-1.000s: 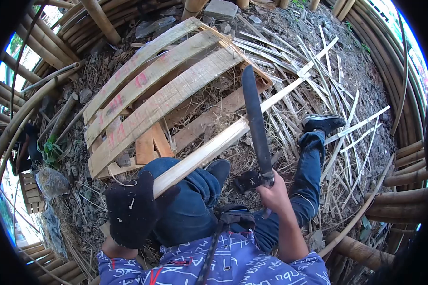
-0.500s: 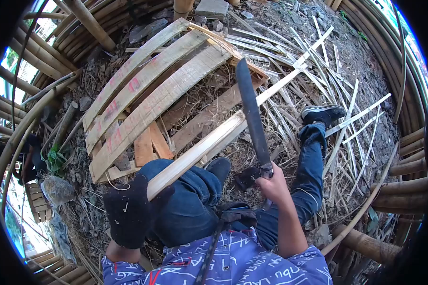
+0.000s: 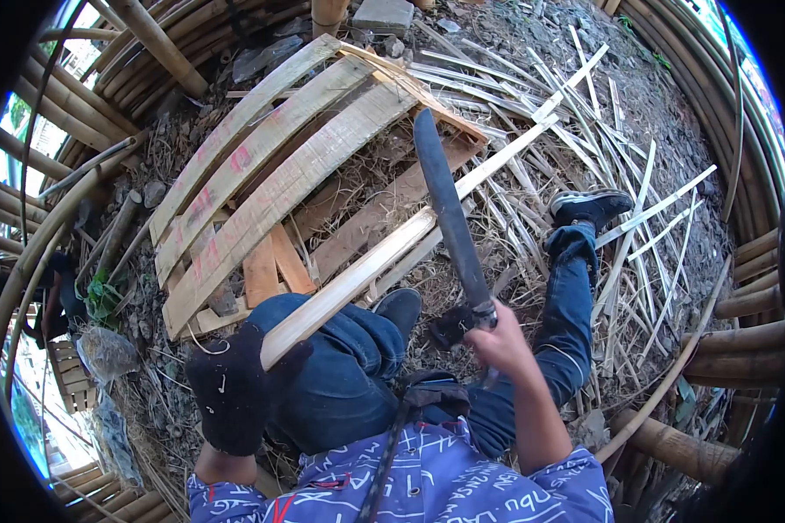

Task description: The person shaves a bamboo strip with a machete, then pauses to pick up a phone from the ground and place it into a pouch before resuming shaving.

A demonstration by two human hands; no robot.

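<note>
Machete [image 3: 451,213] held by its handle, right hand's [image 3: 501,340] grip closed round it; blade seen crossing over split bamboo length [image 3: 349,301], contact not tellable. Near end clasped in gloved left hand's [image 3: 229,388] grip, length passed over bent leg [image 3: 340,379], apparently for steadiness. Earthen ground [image 3: 663,131] is strewn with thin strips [image 3: 652,179] beside slatted pallet [image 3: 301,166]; both sides are bounded by bamboo poles [image 3: 746,340].

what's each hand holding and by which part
The gloved left hand holds a split bamboo strip by its near end; the right hand holds a machete by its handle.
</note>
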